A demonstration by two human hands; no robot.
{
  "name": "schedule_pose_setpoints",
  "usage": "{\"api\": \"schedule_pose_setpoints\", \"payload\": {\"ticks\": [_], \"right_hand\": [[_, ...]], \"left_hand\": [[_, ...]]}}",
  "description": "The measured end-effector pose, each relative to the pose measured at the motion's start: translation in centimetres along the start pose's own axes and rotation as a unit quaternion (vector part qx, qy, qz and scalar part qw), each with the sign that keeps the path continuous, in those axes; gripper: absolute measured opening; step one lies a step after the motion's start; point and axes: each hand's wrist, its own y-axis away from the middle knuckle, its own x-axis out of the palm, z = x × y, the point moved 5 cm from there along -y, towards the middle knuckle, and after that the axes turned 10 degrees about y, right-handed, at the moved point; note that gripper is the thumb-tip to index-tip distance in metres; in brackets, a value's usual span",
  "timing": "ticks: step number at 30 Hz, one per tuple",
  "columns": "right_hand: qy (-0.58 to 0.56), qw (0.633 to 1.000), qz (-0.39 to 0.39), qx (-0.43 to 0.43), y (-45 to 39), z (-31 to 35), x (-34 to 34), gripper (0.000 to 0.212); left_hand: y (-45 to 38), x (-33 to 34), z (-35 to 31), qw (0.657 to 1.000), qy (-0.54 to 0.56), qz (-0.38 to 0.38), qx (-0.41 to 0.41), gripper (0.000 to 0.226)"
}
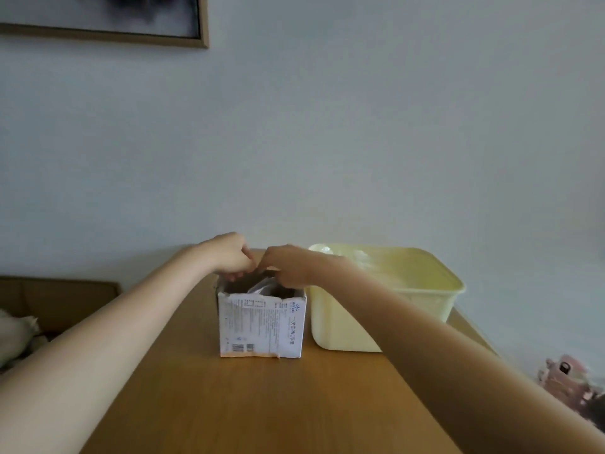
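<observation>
box (262,326) — left hand (229,253), right hand (288,267) meet at far rim

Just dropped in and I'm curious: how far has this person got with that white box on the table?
Done: the white box stands on the table with its top torn open, beside the yellow tub, which holds something pale. In hand: the left hand and right hand meet at the opening, fingers curled, seemingly pinching a shiny film inside. Left: probably drawing it out.

Place: a home, likely a living room.
Evidence: framed picture (98,14) on the wall (360,126), wooden table (262,404), brown sofa (55,299) beside it.
</observation>
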Motion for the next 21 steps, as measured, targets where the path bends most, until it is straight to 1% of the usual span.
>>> {"api": "schedule_pose_setpoints", "payload": {"ticks": [1, 4, 6, 7, 10, 12, 13, 15, 17, 20, 21], "right_hand": [[-0.001, 1.0, 0.004, -0.003, -0.4, 0.2, 0.4, 0.037], [-0.01, 1.0, -0.021, -0.007, -0.5, 0.9, 0.0, 0.028], [-0.003, 1.0, -0.025, -0.003, -0.4, 1.1, 0.0, 0.03], [0.001, 0.999, -0.034, 0.005, -0.4, 1.0, -0.1, 0.028], [-0.027, 0.995, -0.085, 0.04, -0.9, 0.1, -0.5, 0.007], [-0.072, 0.99, -0.104, 0.064, -0.7, -0.9, -0.7, 0.032], [-0.101, 0.986, -0.111, 0.074, -0.6, -1.4, -0.7, 0.039], [-0.133, 0.981, -0.111, 0.084, -0.1, -2.1, -0.7, 0.04], [-0.154, 0.979, -0.099, 0.086, 0.2, -2.9, -0.8, 0.033], [-0.2, 0.974, -0.08, 0.075, 0.5, -3.8, -1.1, 0.007], [-0.199, 0.974, -0.076, 0.073, 0.6, -4.0, -1.3, 0.003]], "left_hand": [[0.2, -0.1, -0.1, 1.0, -0.002, 0.011, 0.002, 0.011], [0.9, 0.0, -0.3, 0.999, -0.005, 0.048, 0.01, 0.002], [1.1, 0.6, -0.3, 0.997, -0.005, 0.082, 0.006, 0.012], [1.0, 1.0, -0.2, 0.996, 0.0, 0.092, 0.006, 0.015], [0.3, 1.6, 0.1, 0.996, 0.009, 0.081, 0.024, 0.022], [-0.1, 1.7, -0.1, 0.998, 0.004, 0.05, 0.038, 0.022], [-0.2, 1.7, -0.4, 0.998, 0.008, 0.037, 0.047, 0.022], [-0.2, 1.9, -0.8, 0.998, 0.009, 0.026, 0.064, 0.022], [-0.2, 2.2, -0.7, 0.997, -0.011, 0.027, 0.072, 0.019], [-0.2, 2.5, -0.5, 0.996, -0.042, 0.028, 0.078, 0.006], [-0.3, 2.6, -0.6, 0.995, -0.055, 0.028, 0.081, 0.004]]}}
